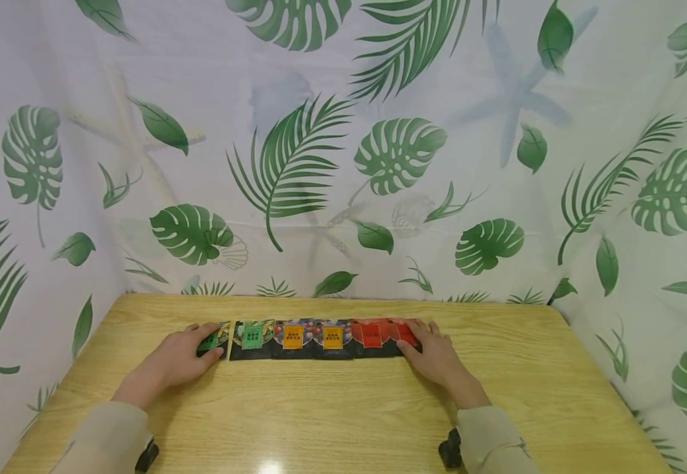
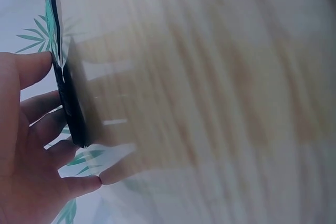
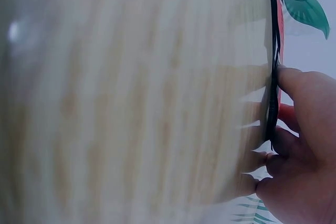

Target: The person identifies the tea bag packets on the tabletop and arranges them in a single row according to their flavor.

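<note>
A row of flat food packets lies on the table. At its left end my left hand [image 1: 180,355] grips a green-labelled packet [image 1: 222,337], thumb at its near edge and fingers over its far side. A thin gap parts it from a second green-labelled packet [image 1: 253,339]. Two orange-labelled packets [image 1: 292,338] overlap in the middle. Red-labelled packets [image 1: 371,337] follow on the right. My right hand [image 1: 438,355] holds the rightmost red packet [image 1: 401,331], thumb on its front and fingers round its far right corner. In the left wrist view, the green packet's dark edge [image 2: 73,108] stands between thumb and fingers.
The wood-grain table [image 1: 319,408] reaches back to a white leaf-print cloth [image 1: 319,257], which also hangs on both sides. Black devices [image 1: 451,449] sit at the wrists, beside the beige sleeves [image 1: 491,438].
</note>
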